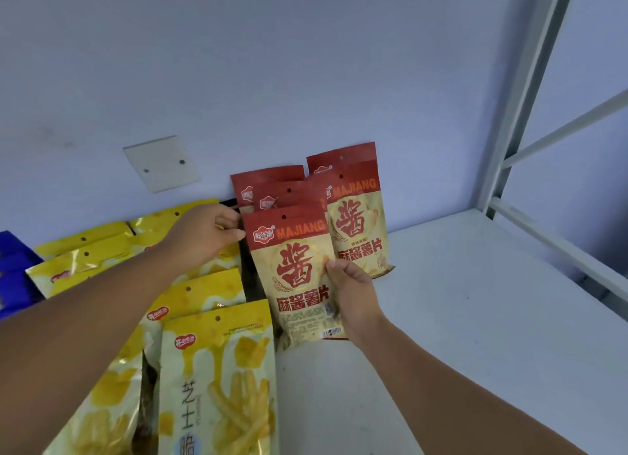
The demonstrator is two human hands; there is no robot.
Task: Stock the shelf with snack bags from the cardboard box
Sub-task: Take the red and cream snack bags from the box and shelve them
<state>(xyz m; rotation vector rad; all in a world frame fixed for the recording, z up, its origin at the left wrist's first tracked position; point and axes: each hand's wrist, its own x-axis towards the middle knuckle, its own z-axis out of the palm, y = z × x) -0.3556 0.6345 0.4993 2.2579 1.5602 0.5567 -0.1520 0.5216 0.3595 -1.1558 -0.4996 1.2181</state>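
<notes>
A red and cream MAJIANG snack bag (pixel 292 271) stands upright on the white shelf (pixel 475 318), at the front of a row of like bags (pixel 272 189). My right hand (pixel 350 291) grips its right edge. My left hand (pixel 204 233) holds its upper left corner, fingers curled behind the bag. A second row of the same bags (pixel 356 216) leans against the wall just to the right. The cardboard box is out of view.
Yellow snack bags (pixel 217 380) fill the shelf to the left in several rows, with blue bags (pixel 13 271) at the far left. A blank wall plate (pixel 161 164) sits above them. The shelf's white metal frame (pixel 523 114) rises at the right.
</notes>
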